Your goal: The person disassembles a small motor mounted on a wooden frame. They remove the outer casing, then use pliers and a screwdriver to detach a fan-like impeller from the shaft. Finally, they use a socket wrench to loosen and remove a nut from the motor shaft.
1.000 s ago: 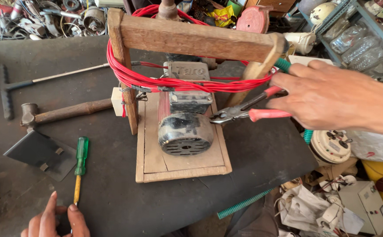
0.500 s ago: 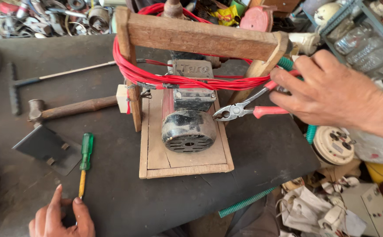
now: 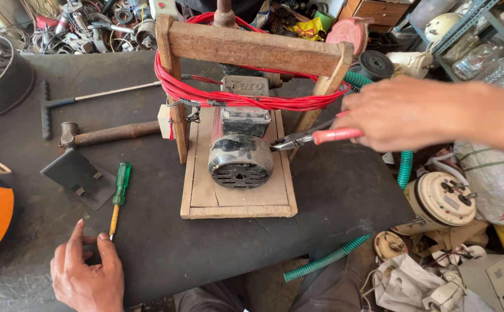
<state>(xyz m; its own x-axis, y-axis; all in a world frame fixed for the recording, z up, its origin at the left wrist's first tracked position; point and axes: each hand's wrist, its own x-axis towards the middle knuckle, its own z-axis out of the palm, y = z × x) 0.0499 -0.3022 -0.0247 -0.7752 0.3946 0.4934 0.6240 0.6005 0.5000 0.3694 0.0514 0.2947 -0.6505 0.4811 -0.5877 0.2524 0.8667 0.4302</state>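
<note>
While the right hand [image 3: 405,112] reaches in from the table's right edge, its fingers are wrapped tight around the red handles of a pair of pliers [image 3: 312,137], whose metal nose points left and sits just beside the black electric motor [image 3: 240,153]. That motor lies on a small wooden board [image 3: 237,202] near the middle of the dark table [image 3: 333,196]. A wooden frame [image 3: 252,49] stands over the board, and a bundle of red wire [image 3: 234,99] is looped many times around its two uprights. The left hand [image 3: 87,274] rests flat at the table's near edge, fingers spread and holding nothing, its fingertips just beside the tip of a green-handled screwdriver [image 3: 119,193]. Further toward the left edge lie a dark metal plate [image 3: 78,176], a wooden-handled hammer [image 3: 104,134] and a long thin T-shaped metal tool [image 3: 90,98]. Scrap parts crowd the far edge of the table.
</note>
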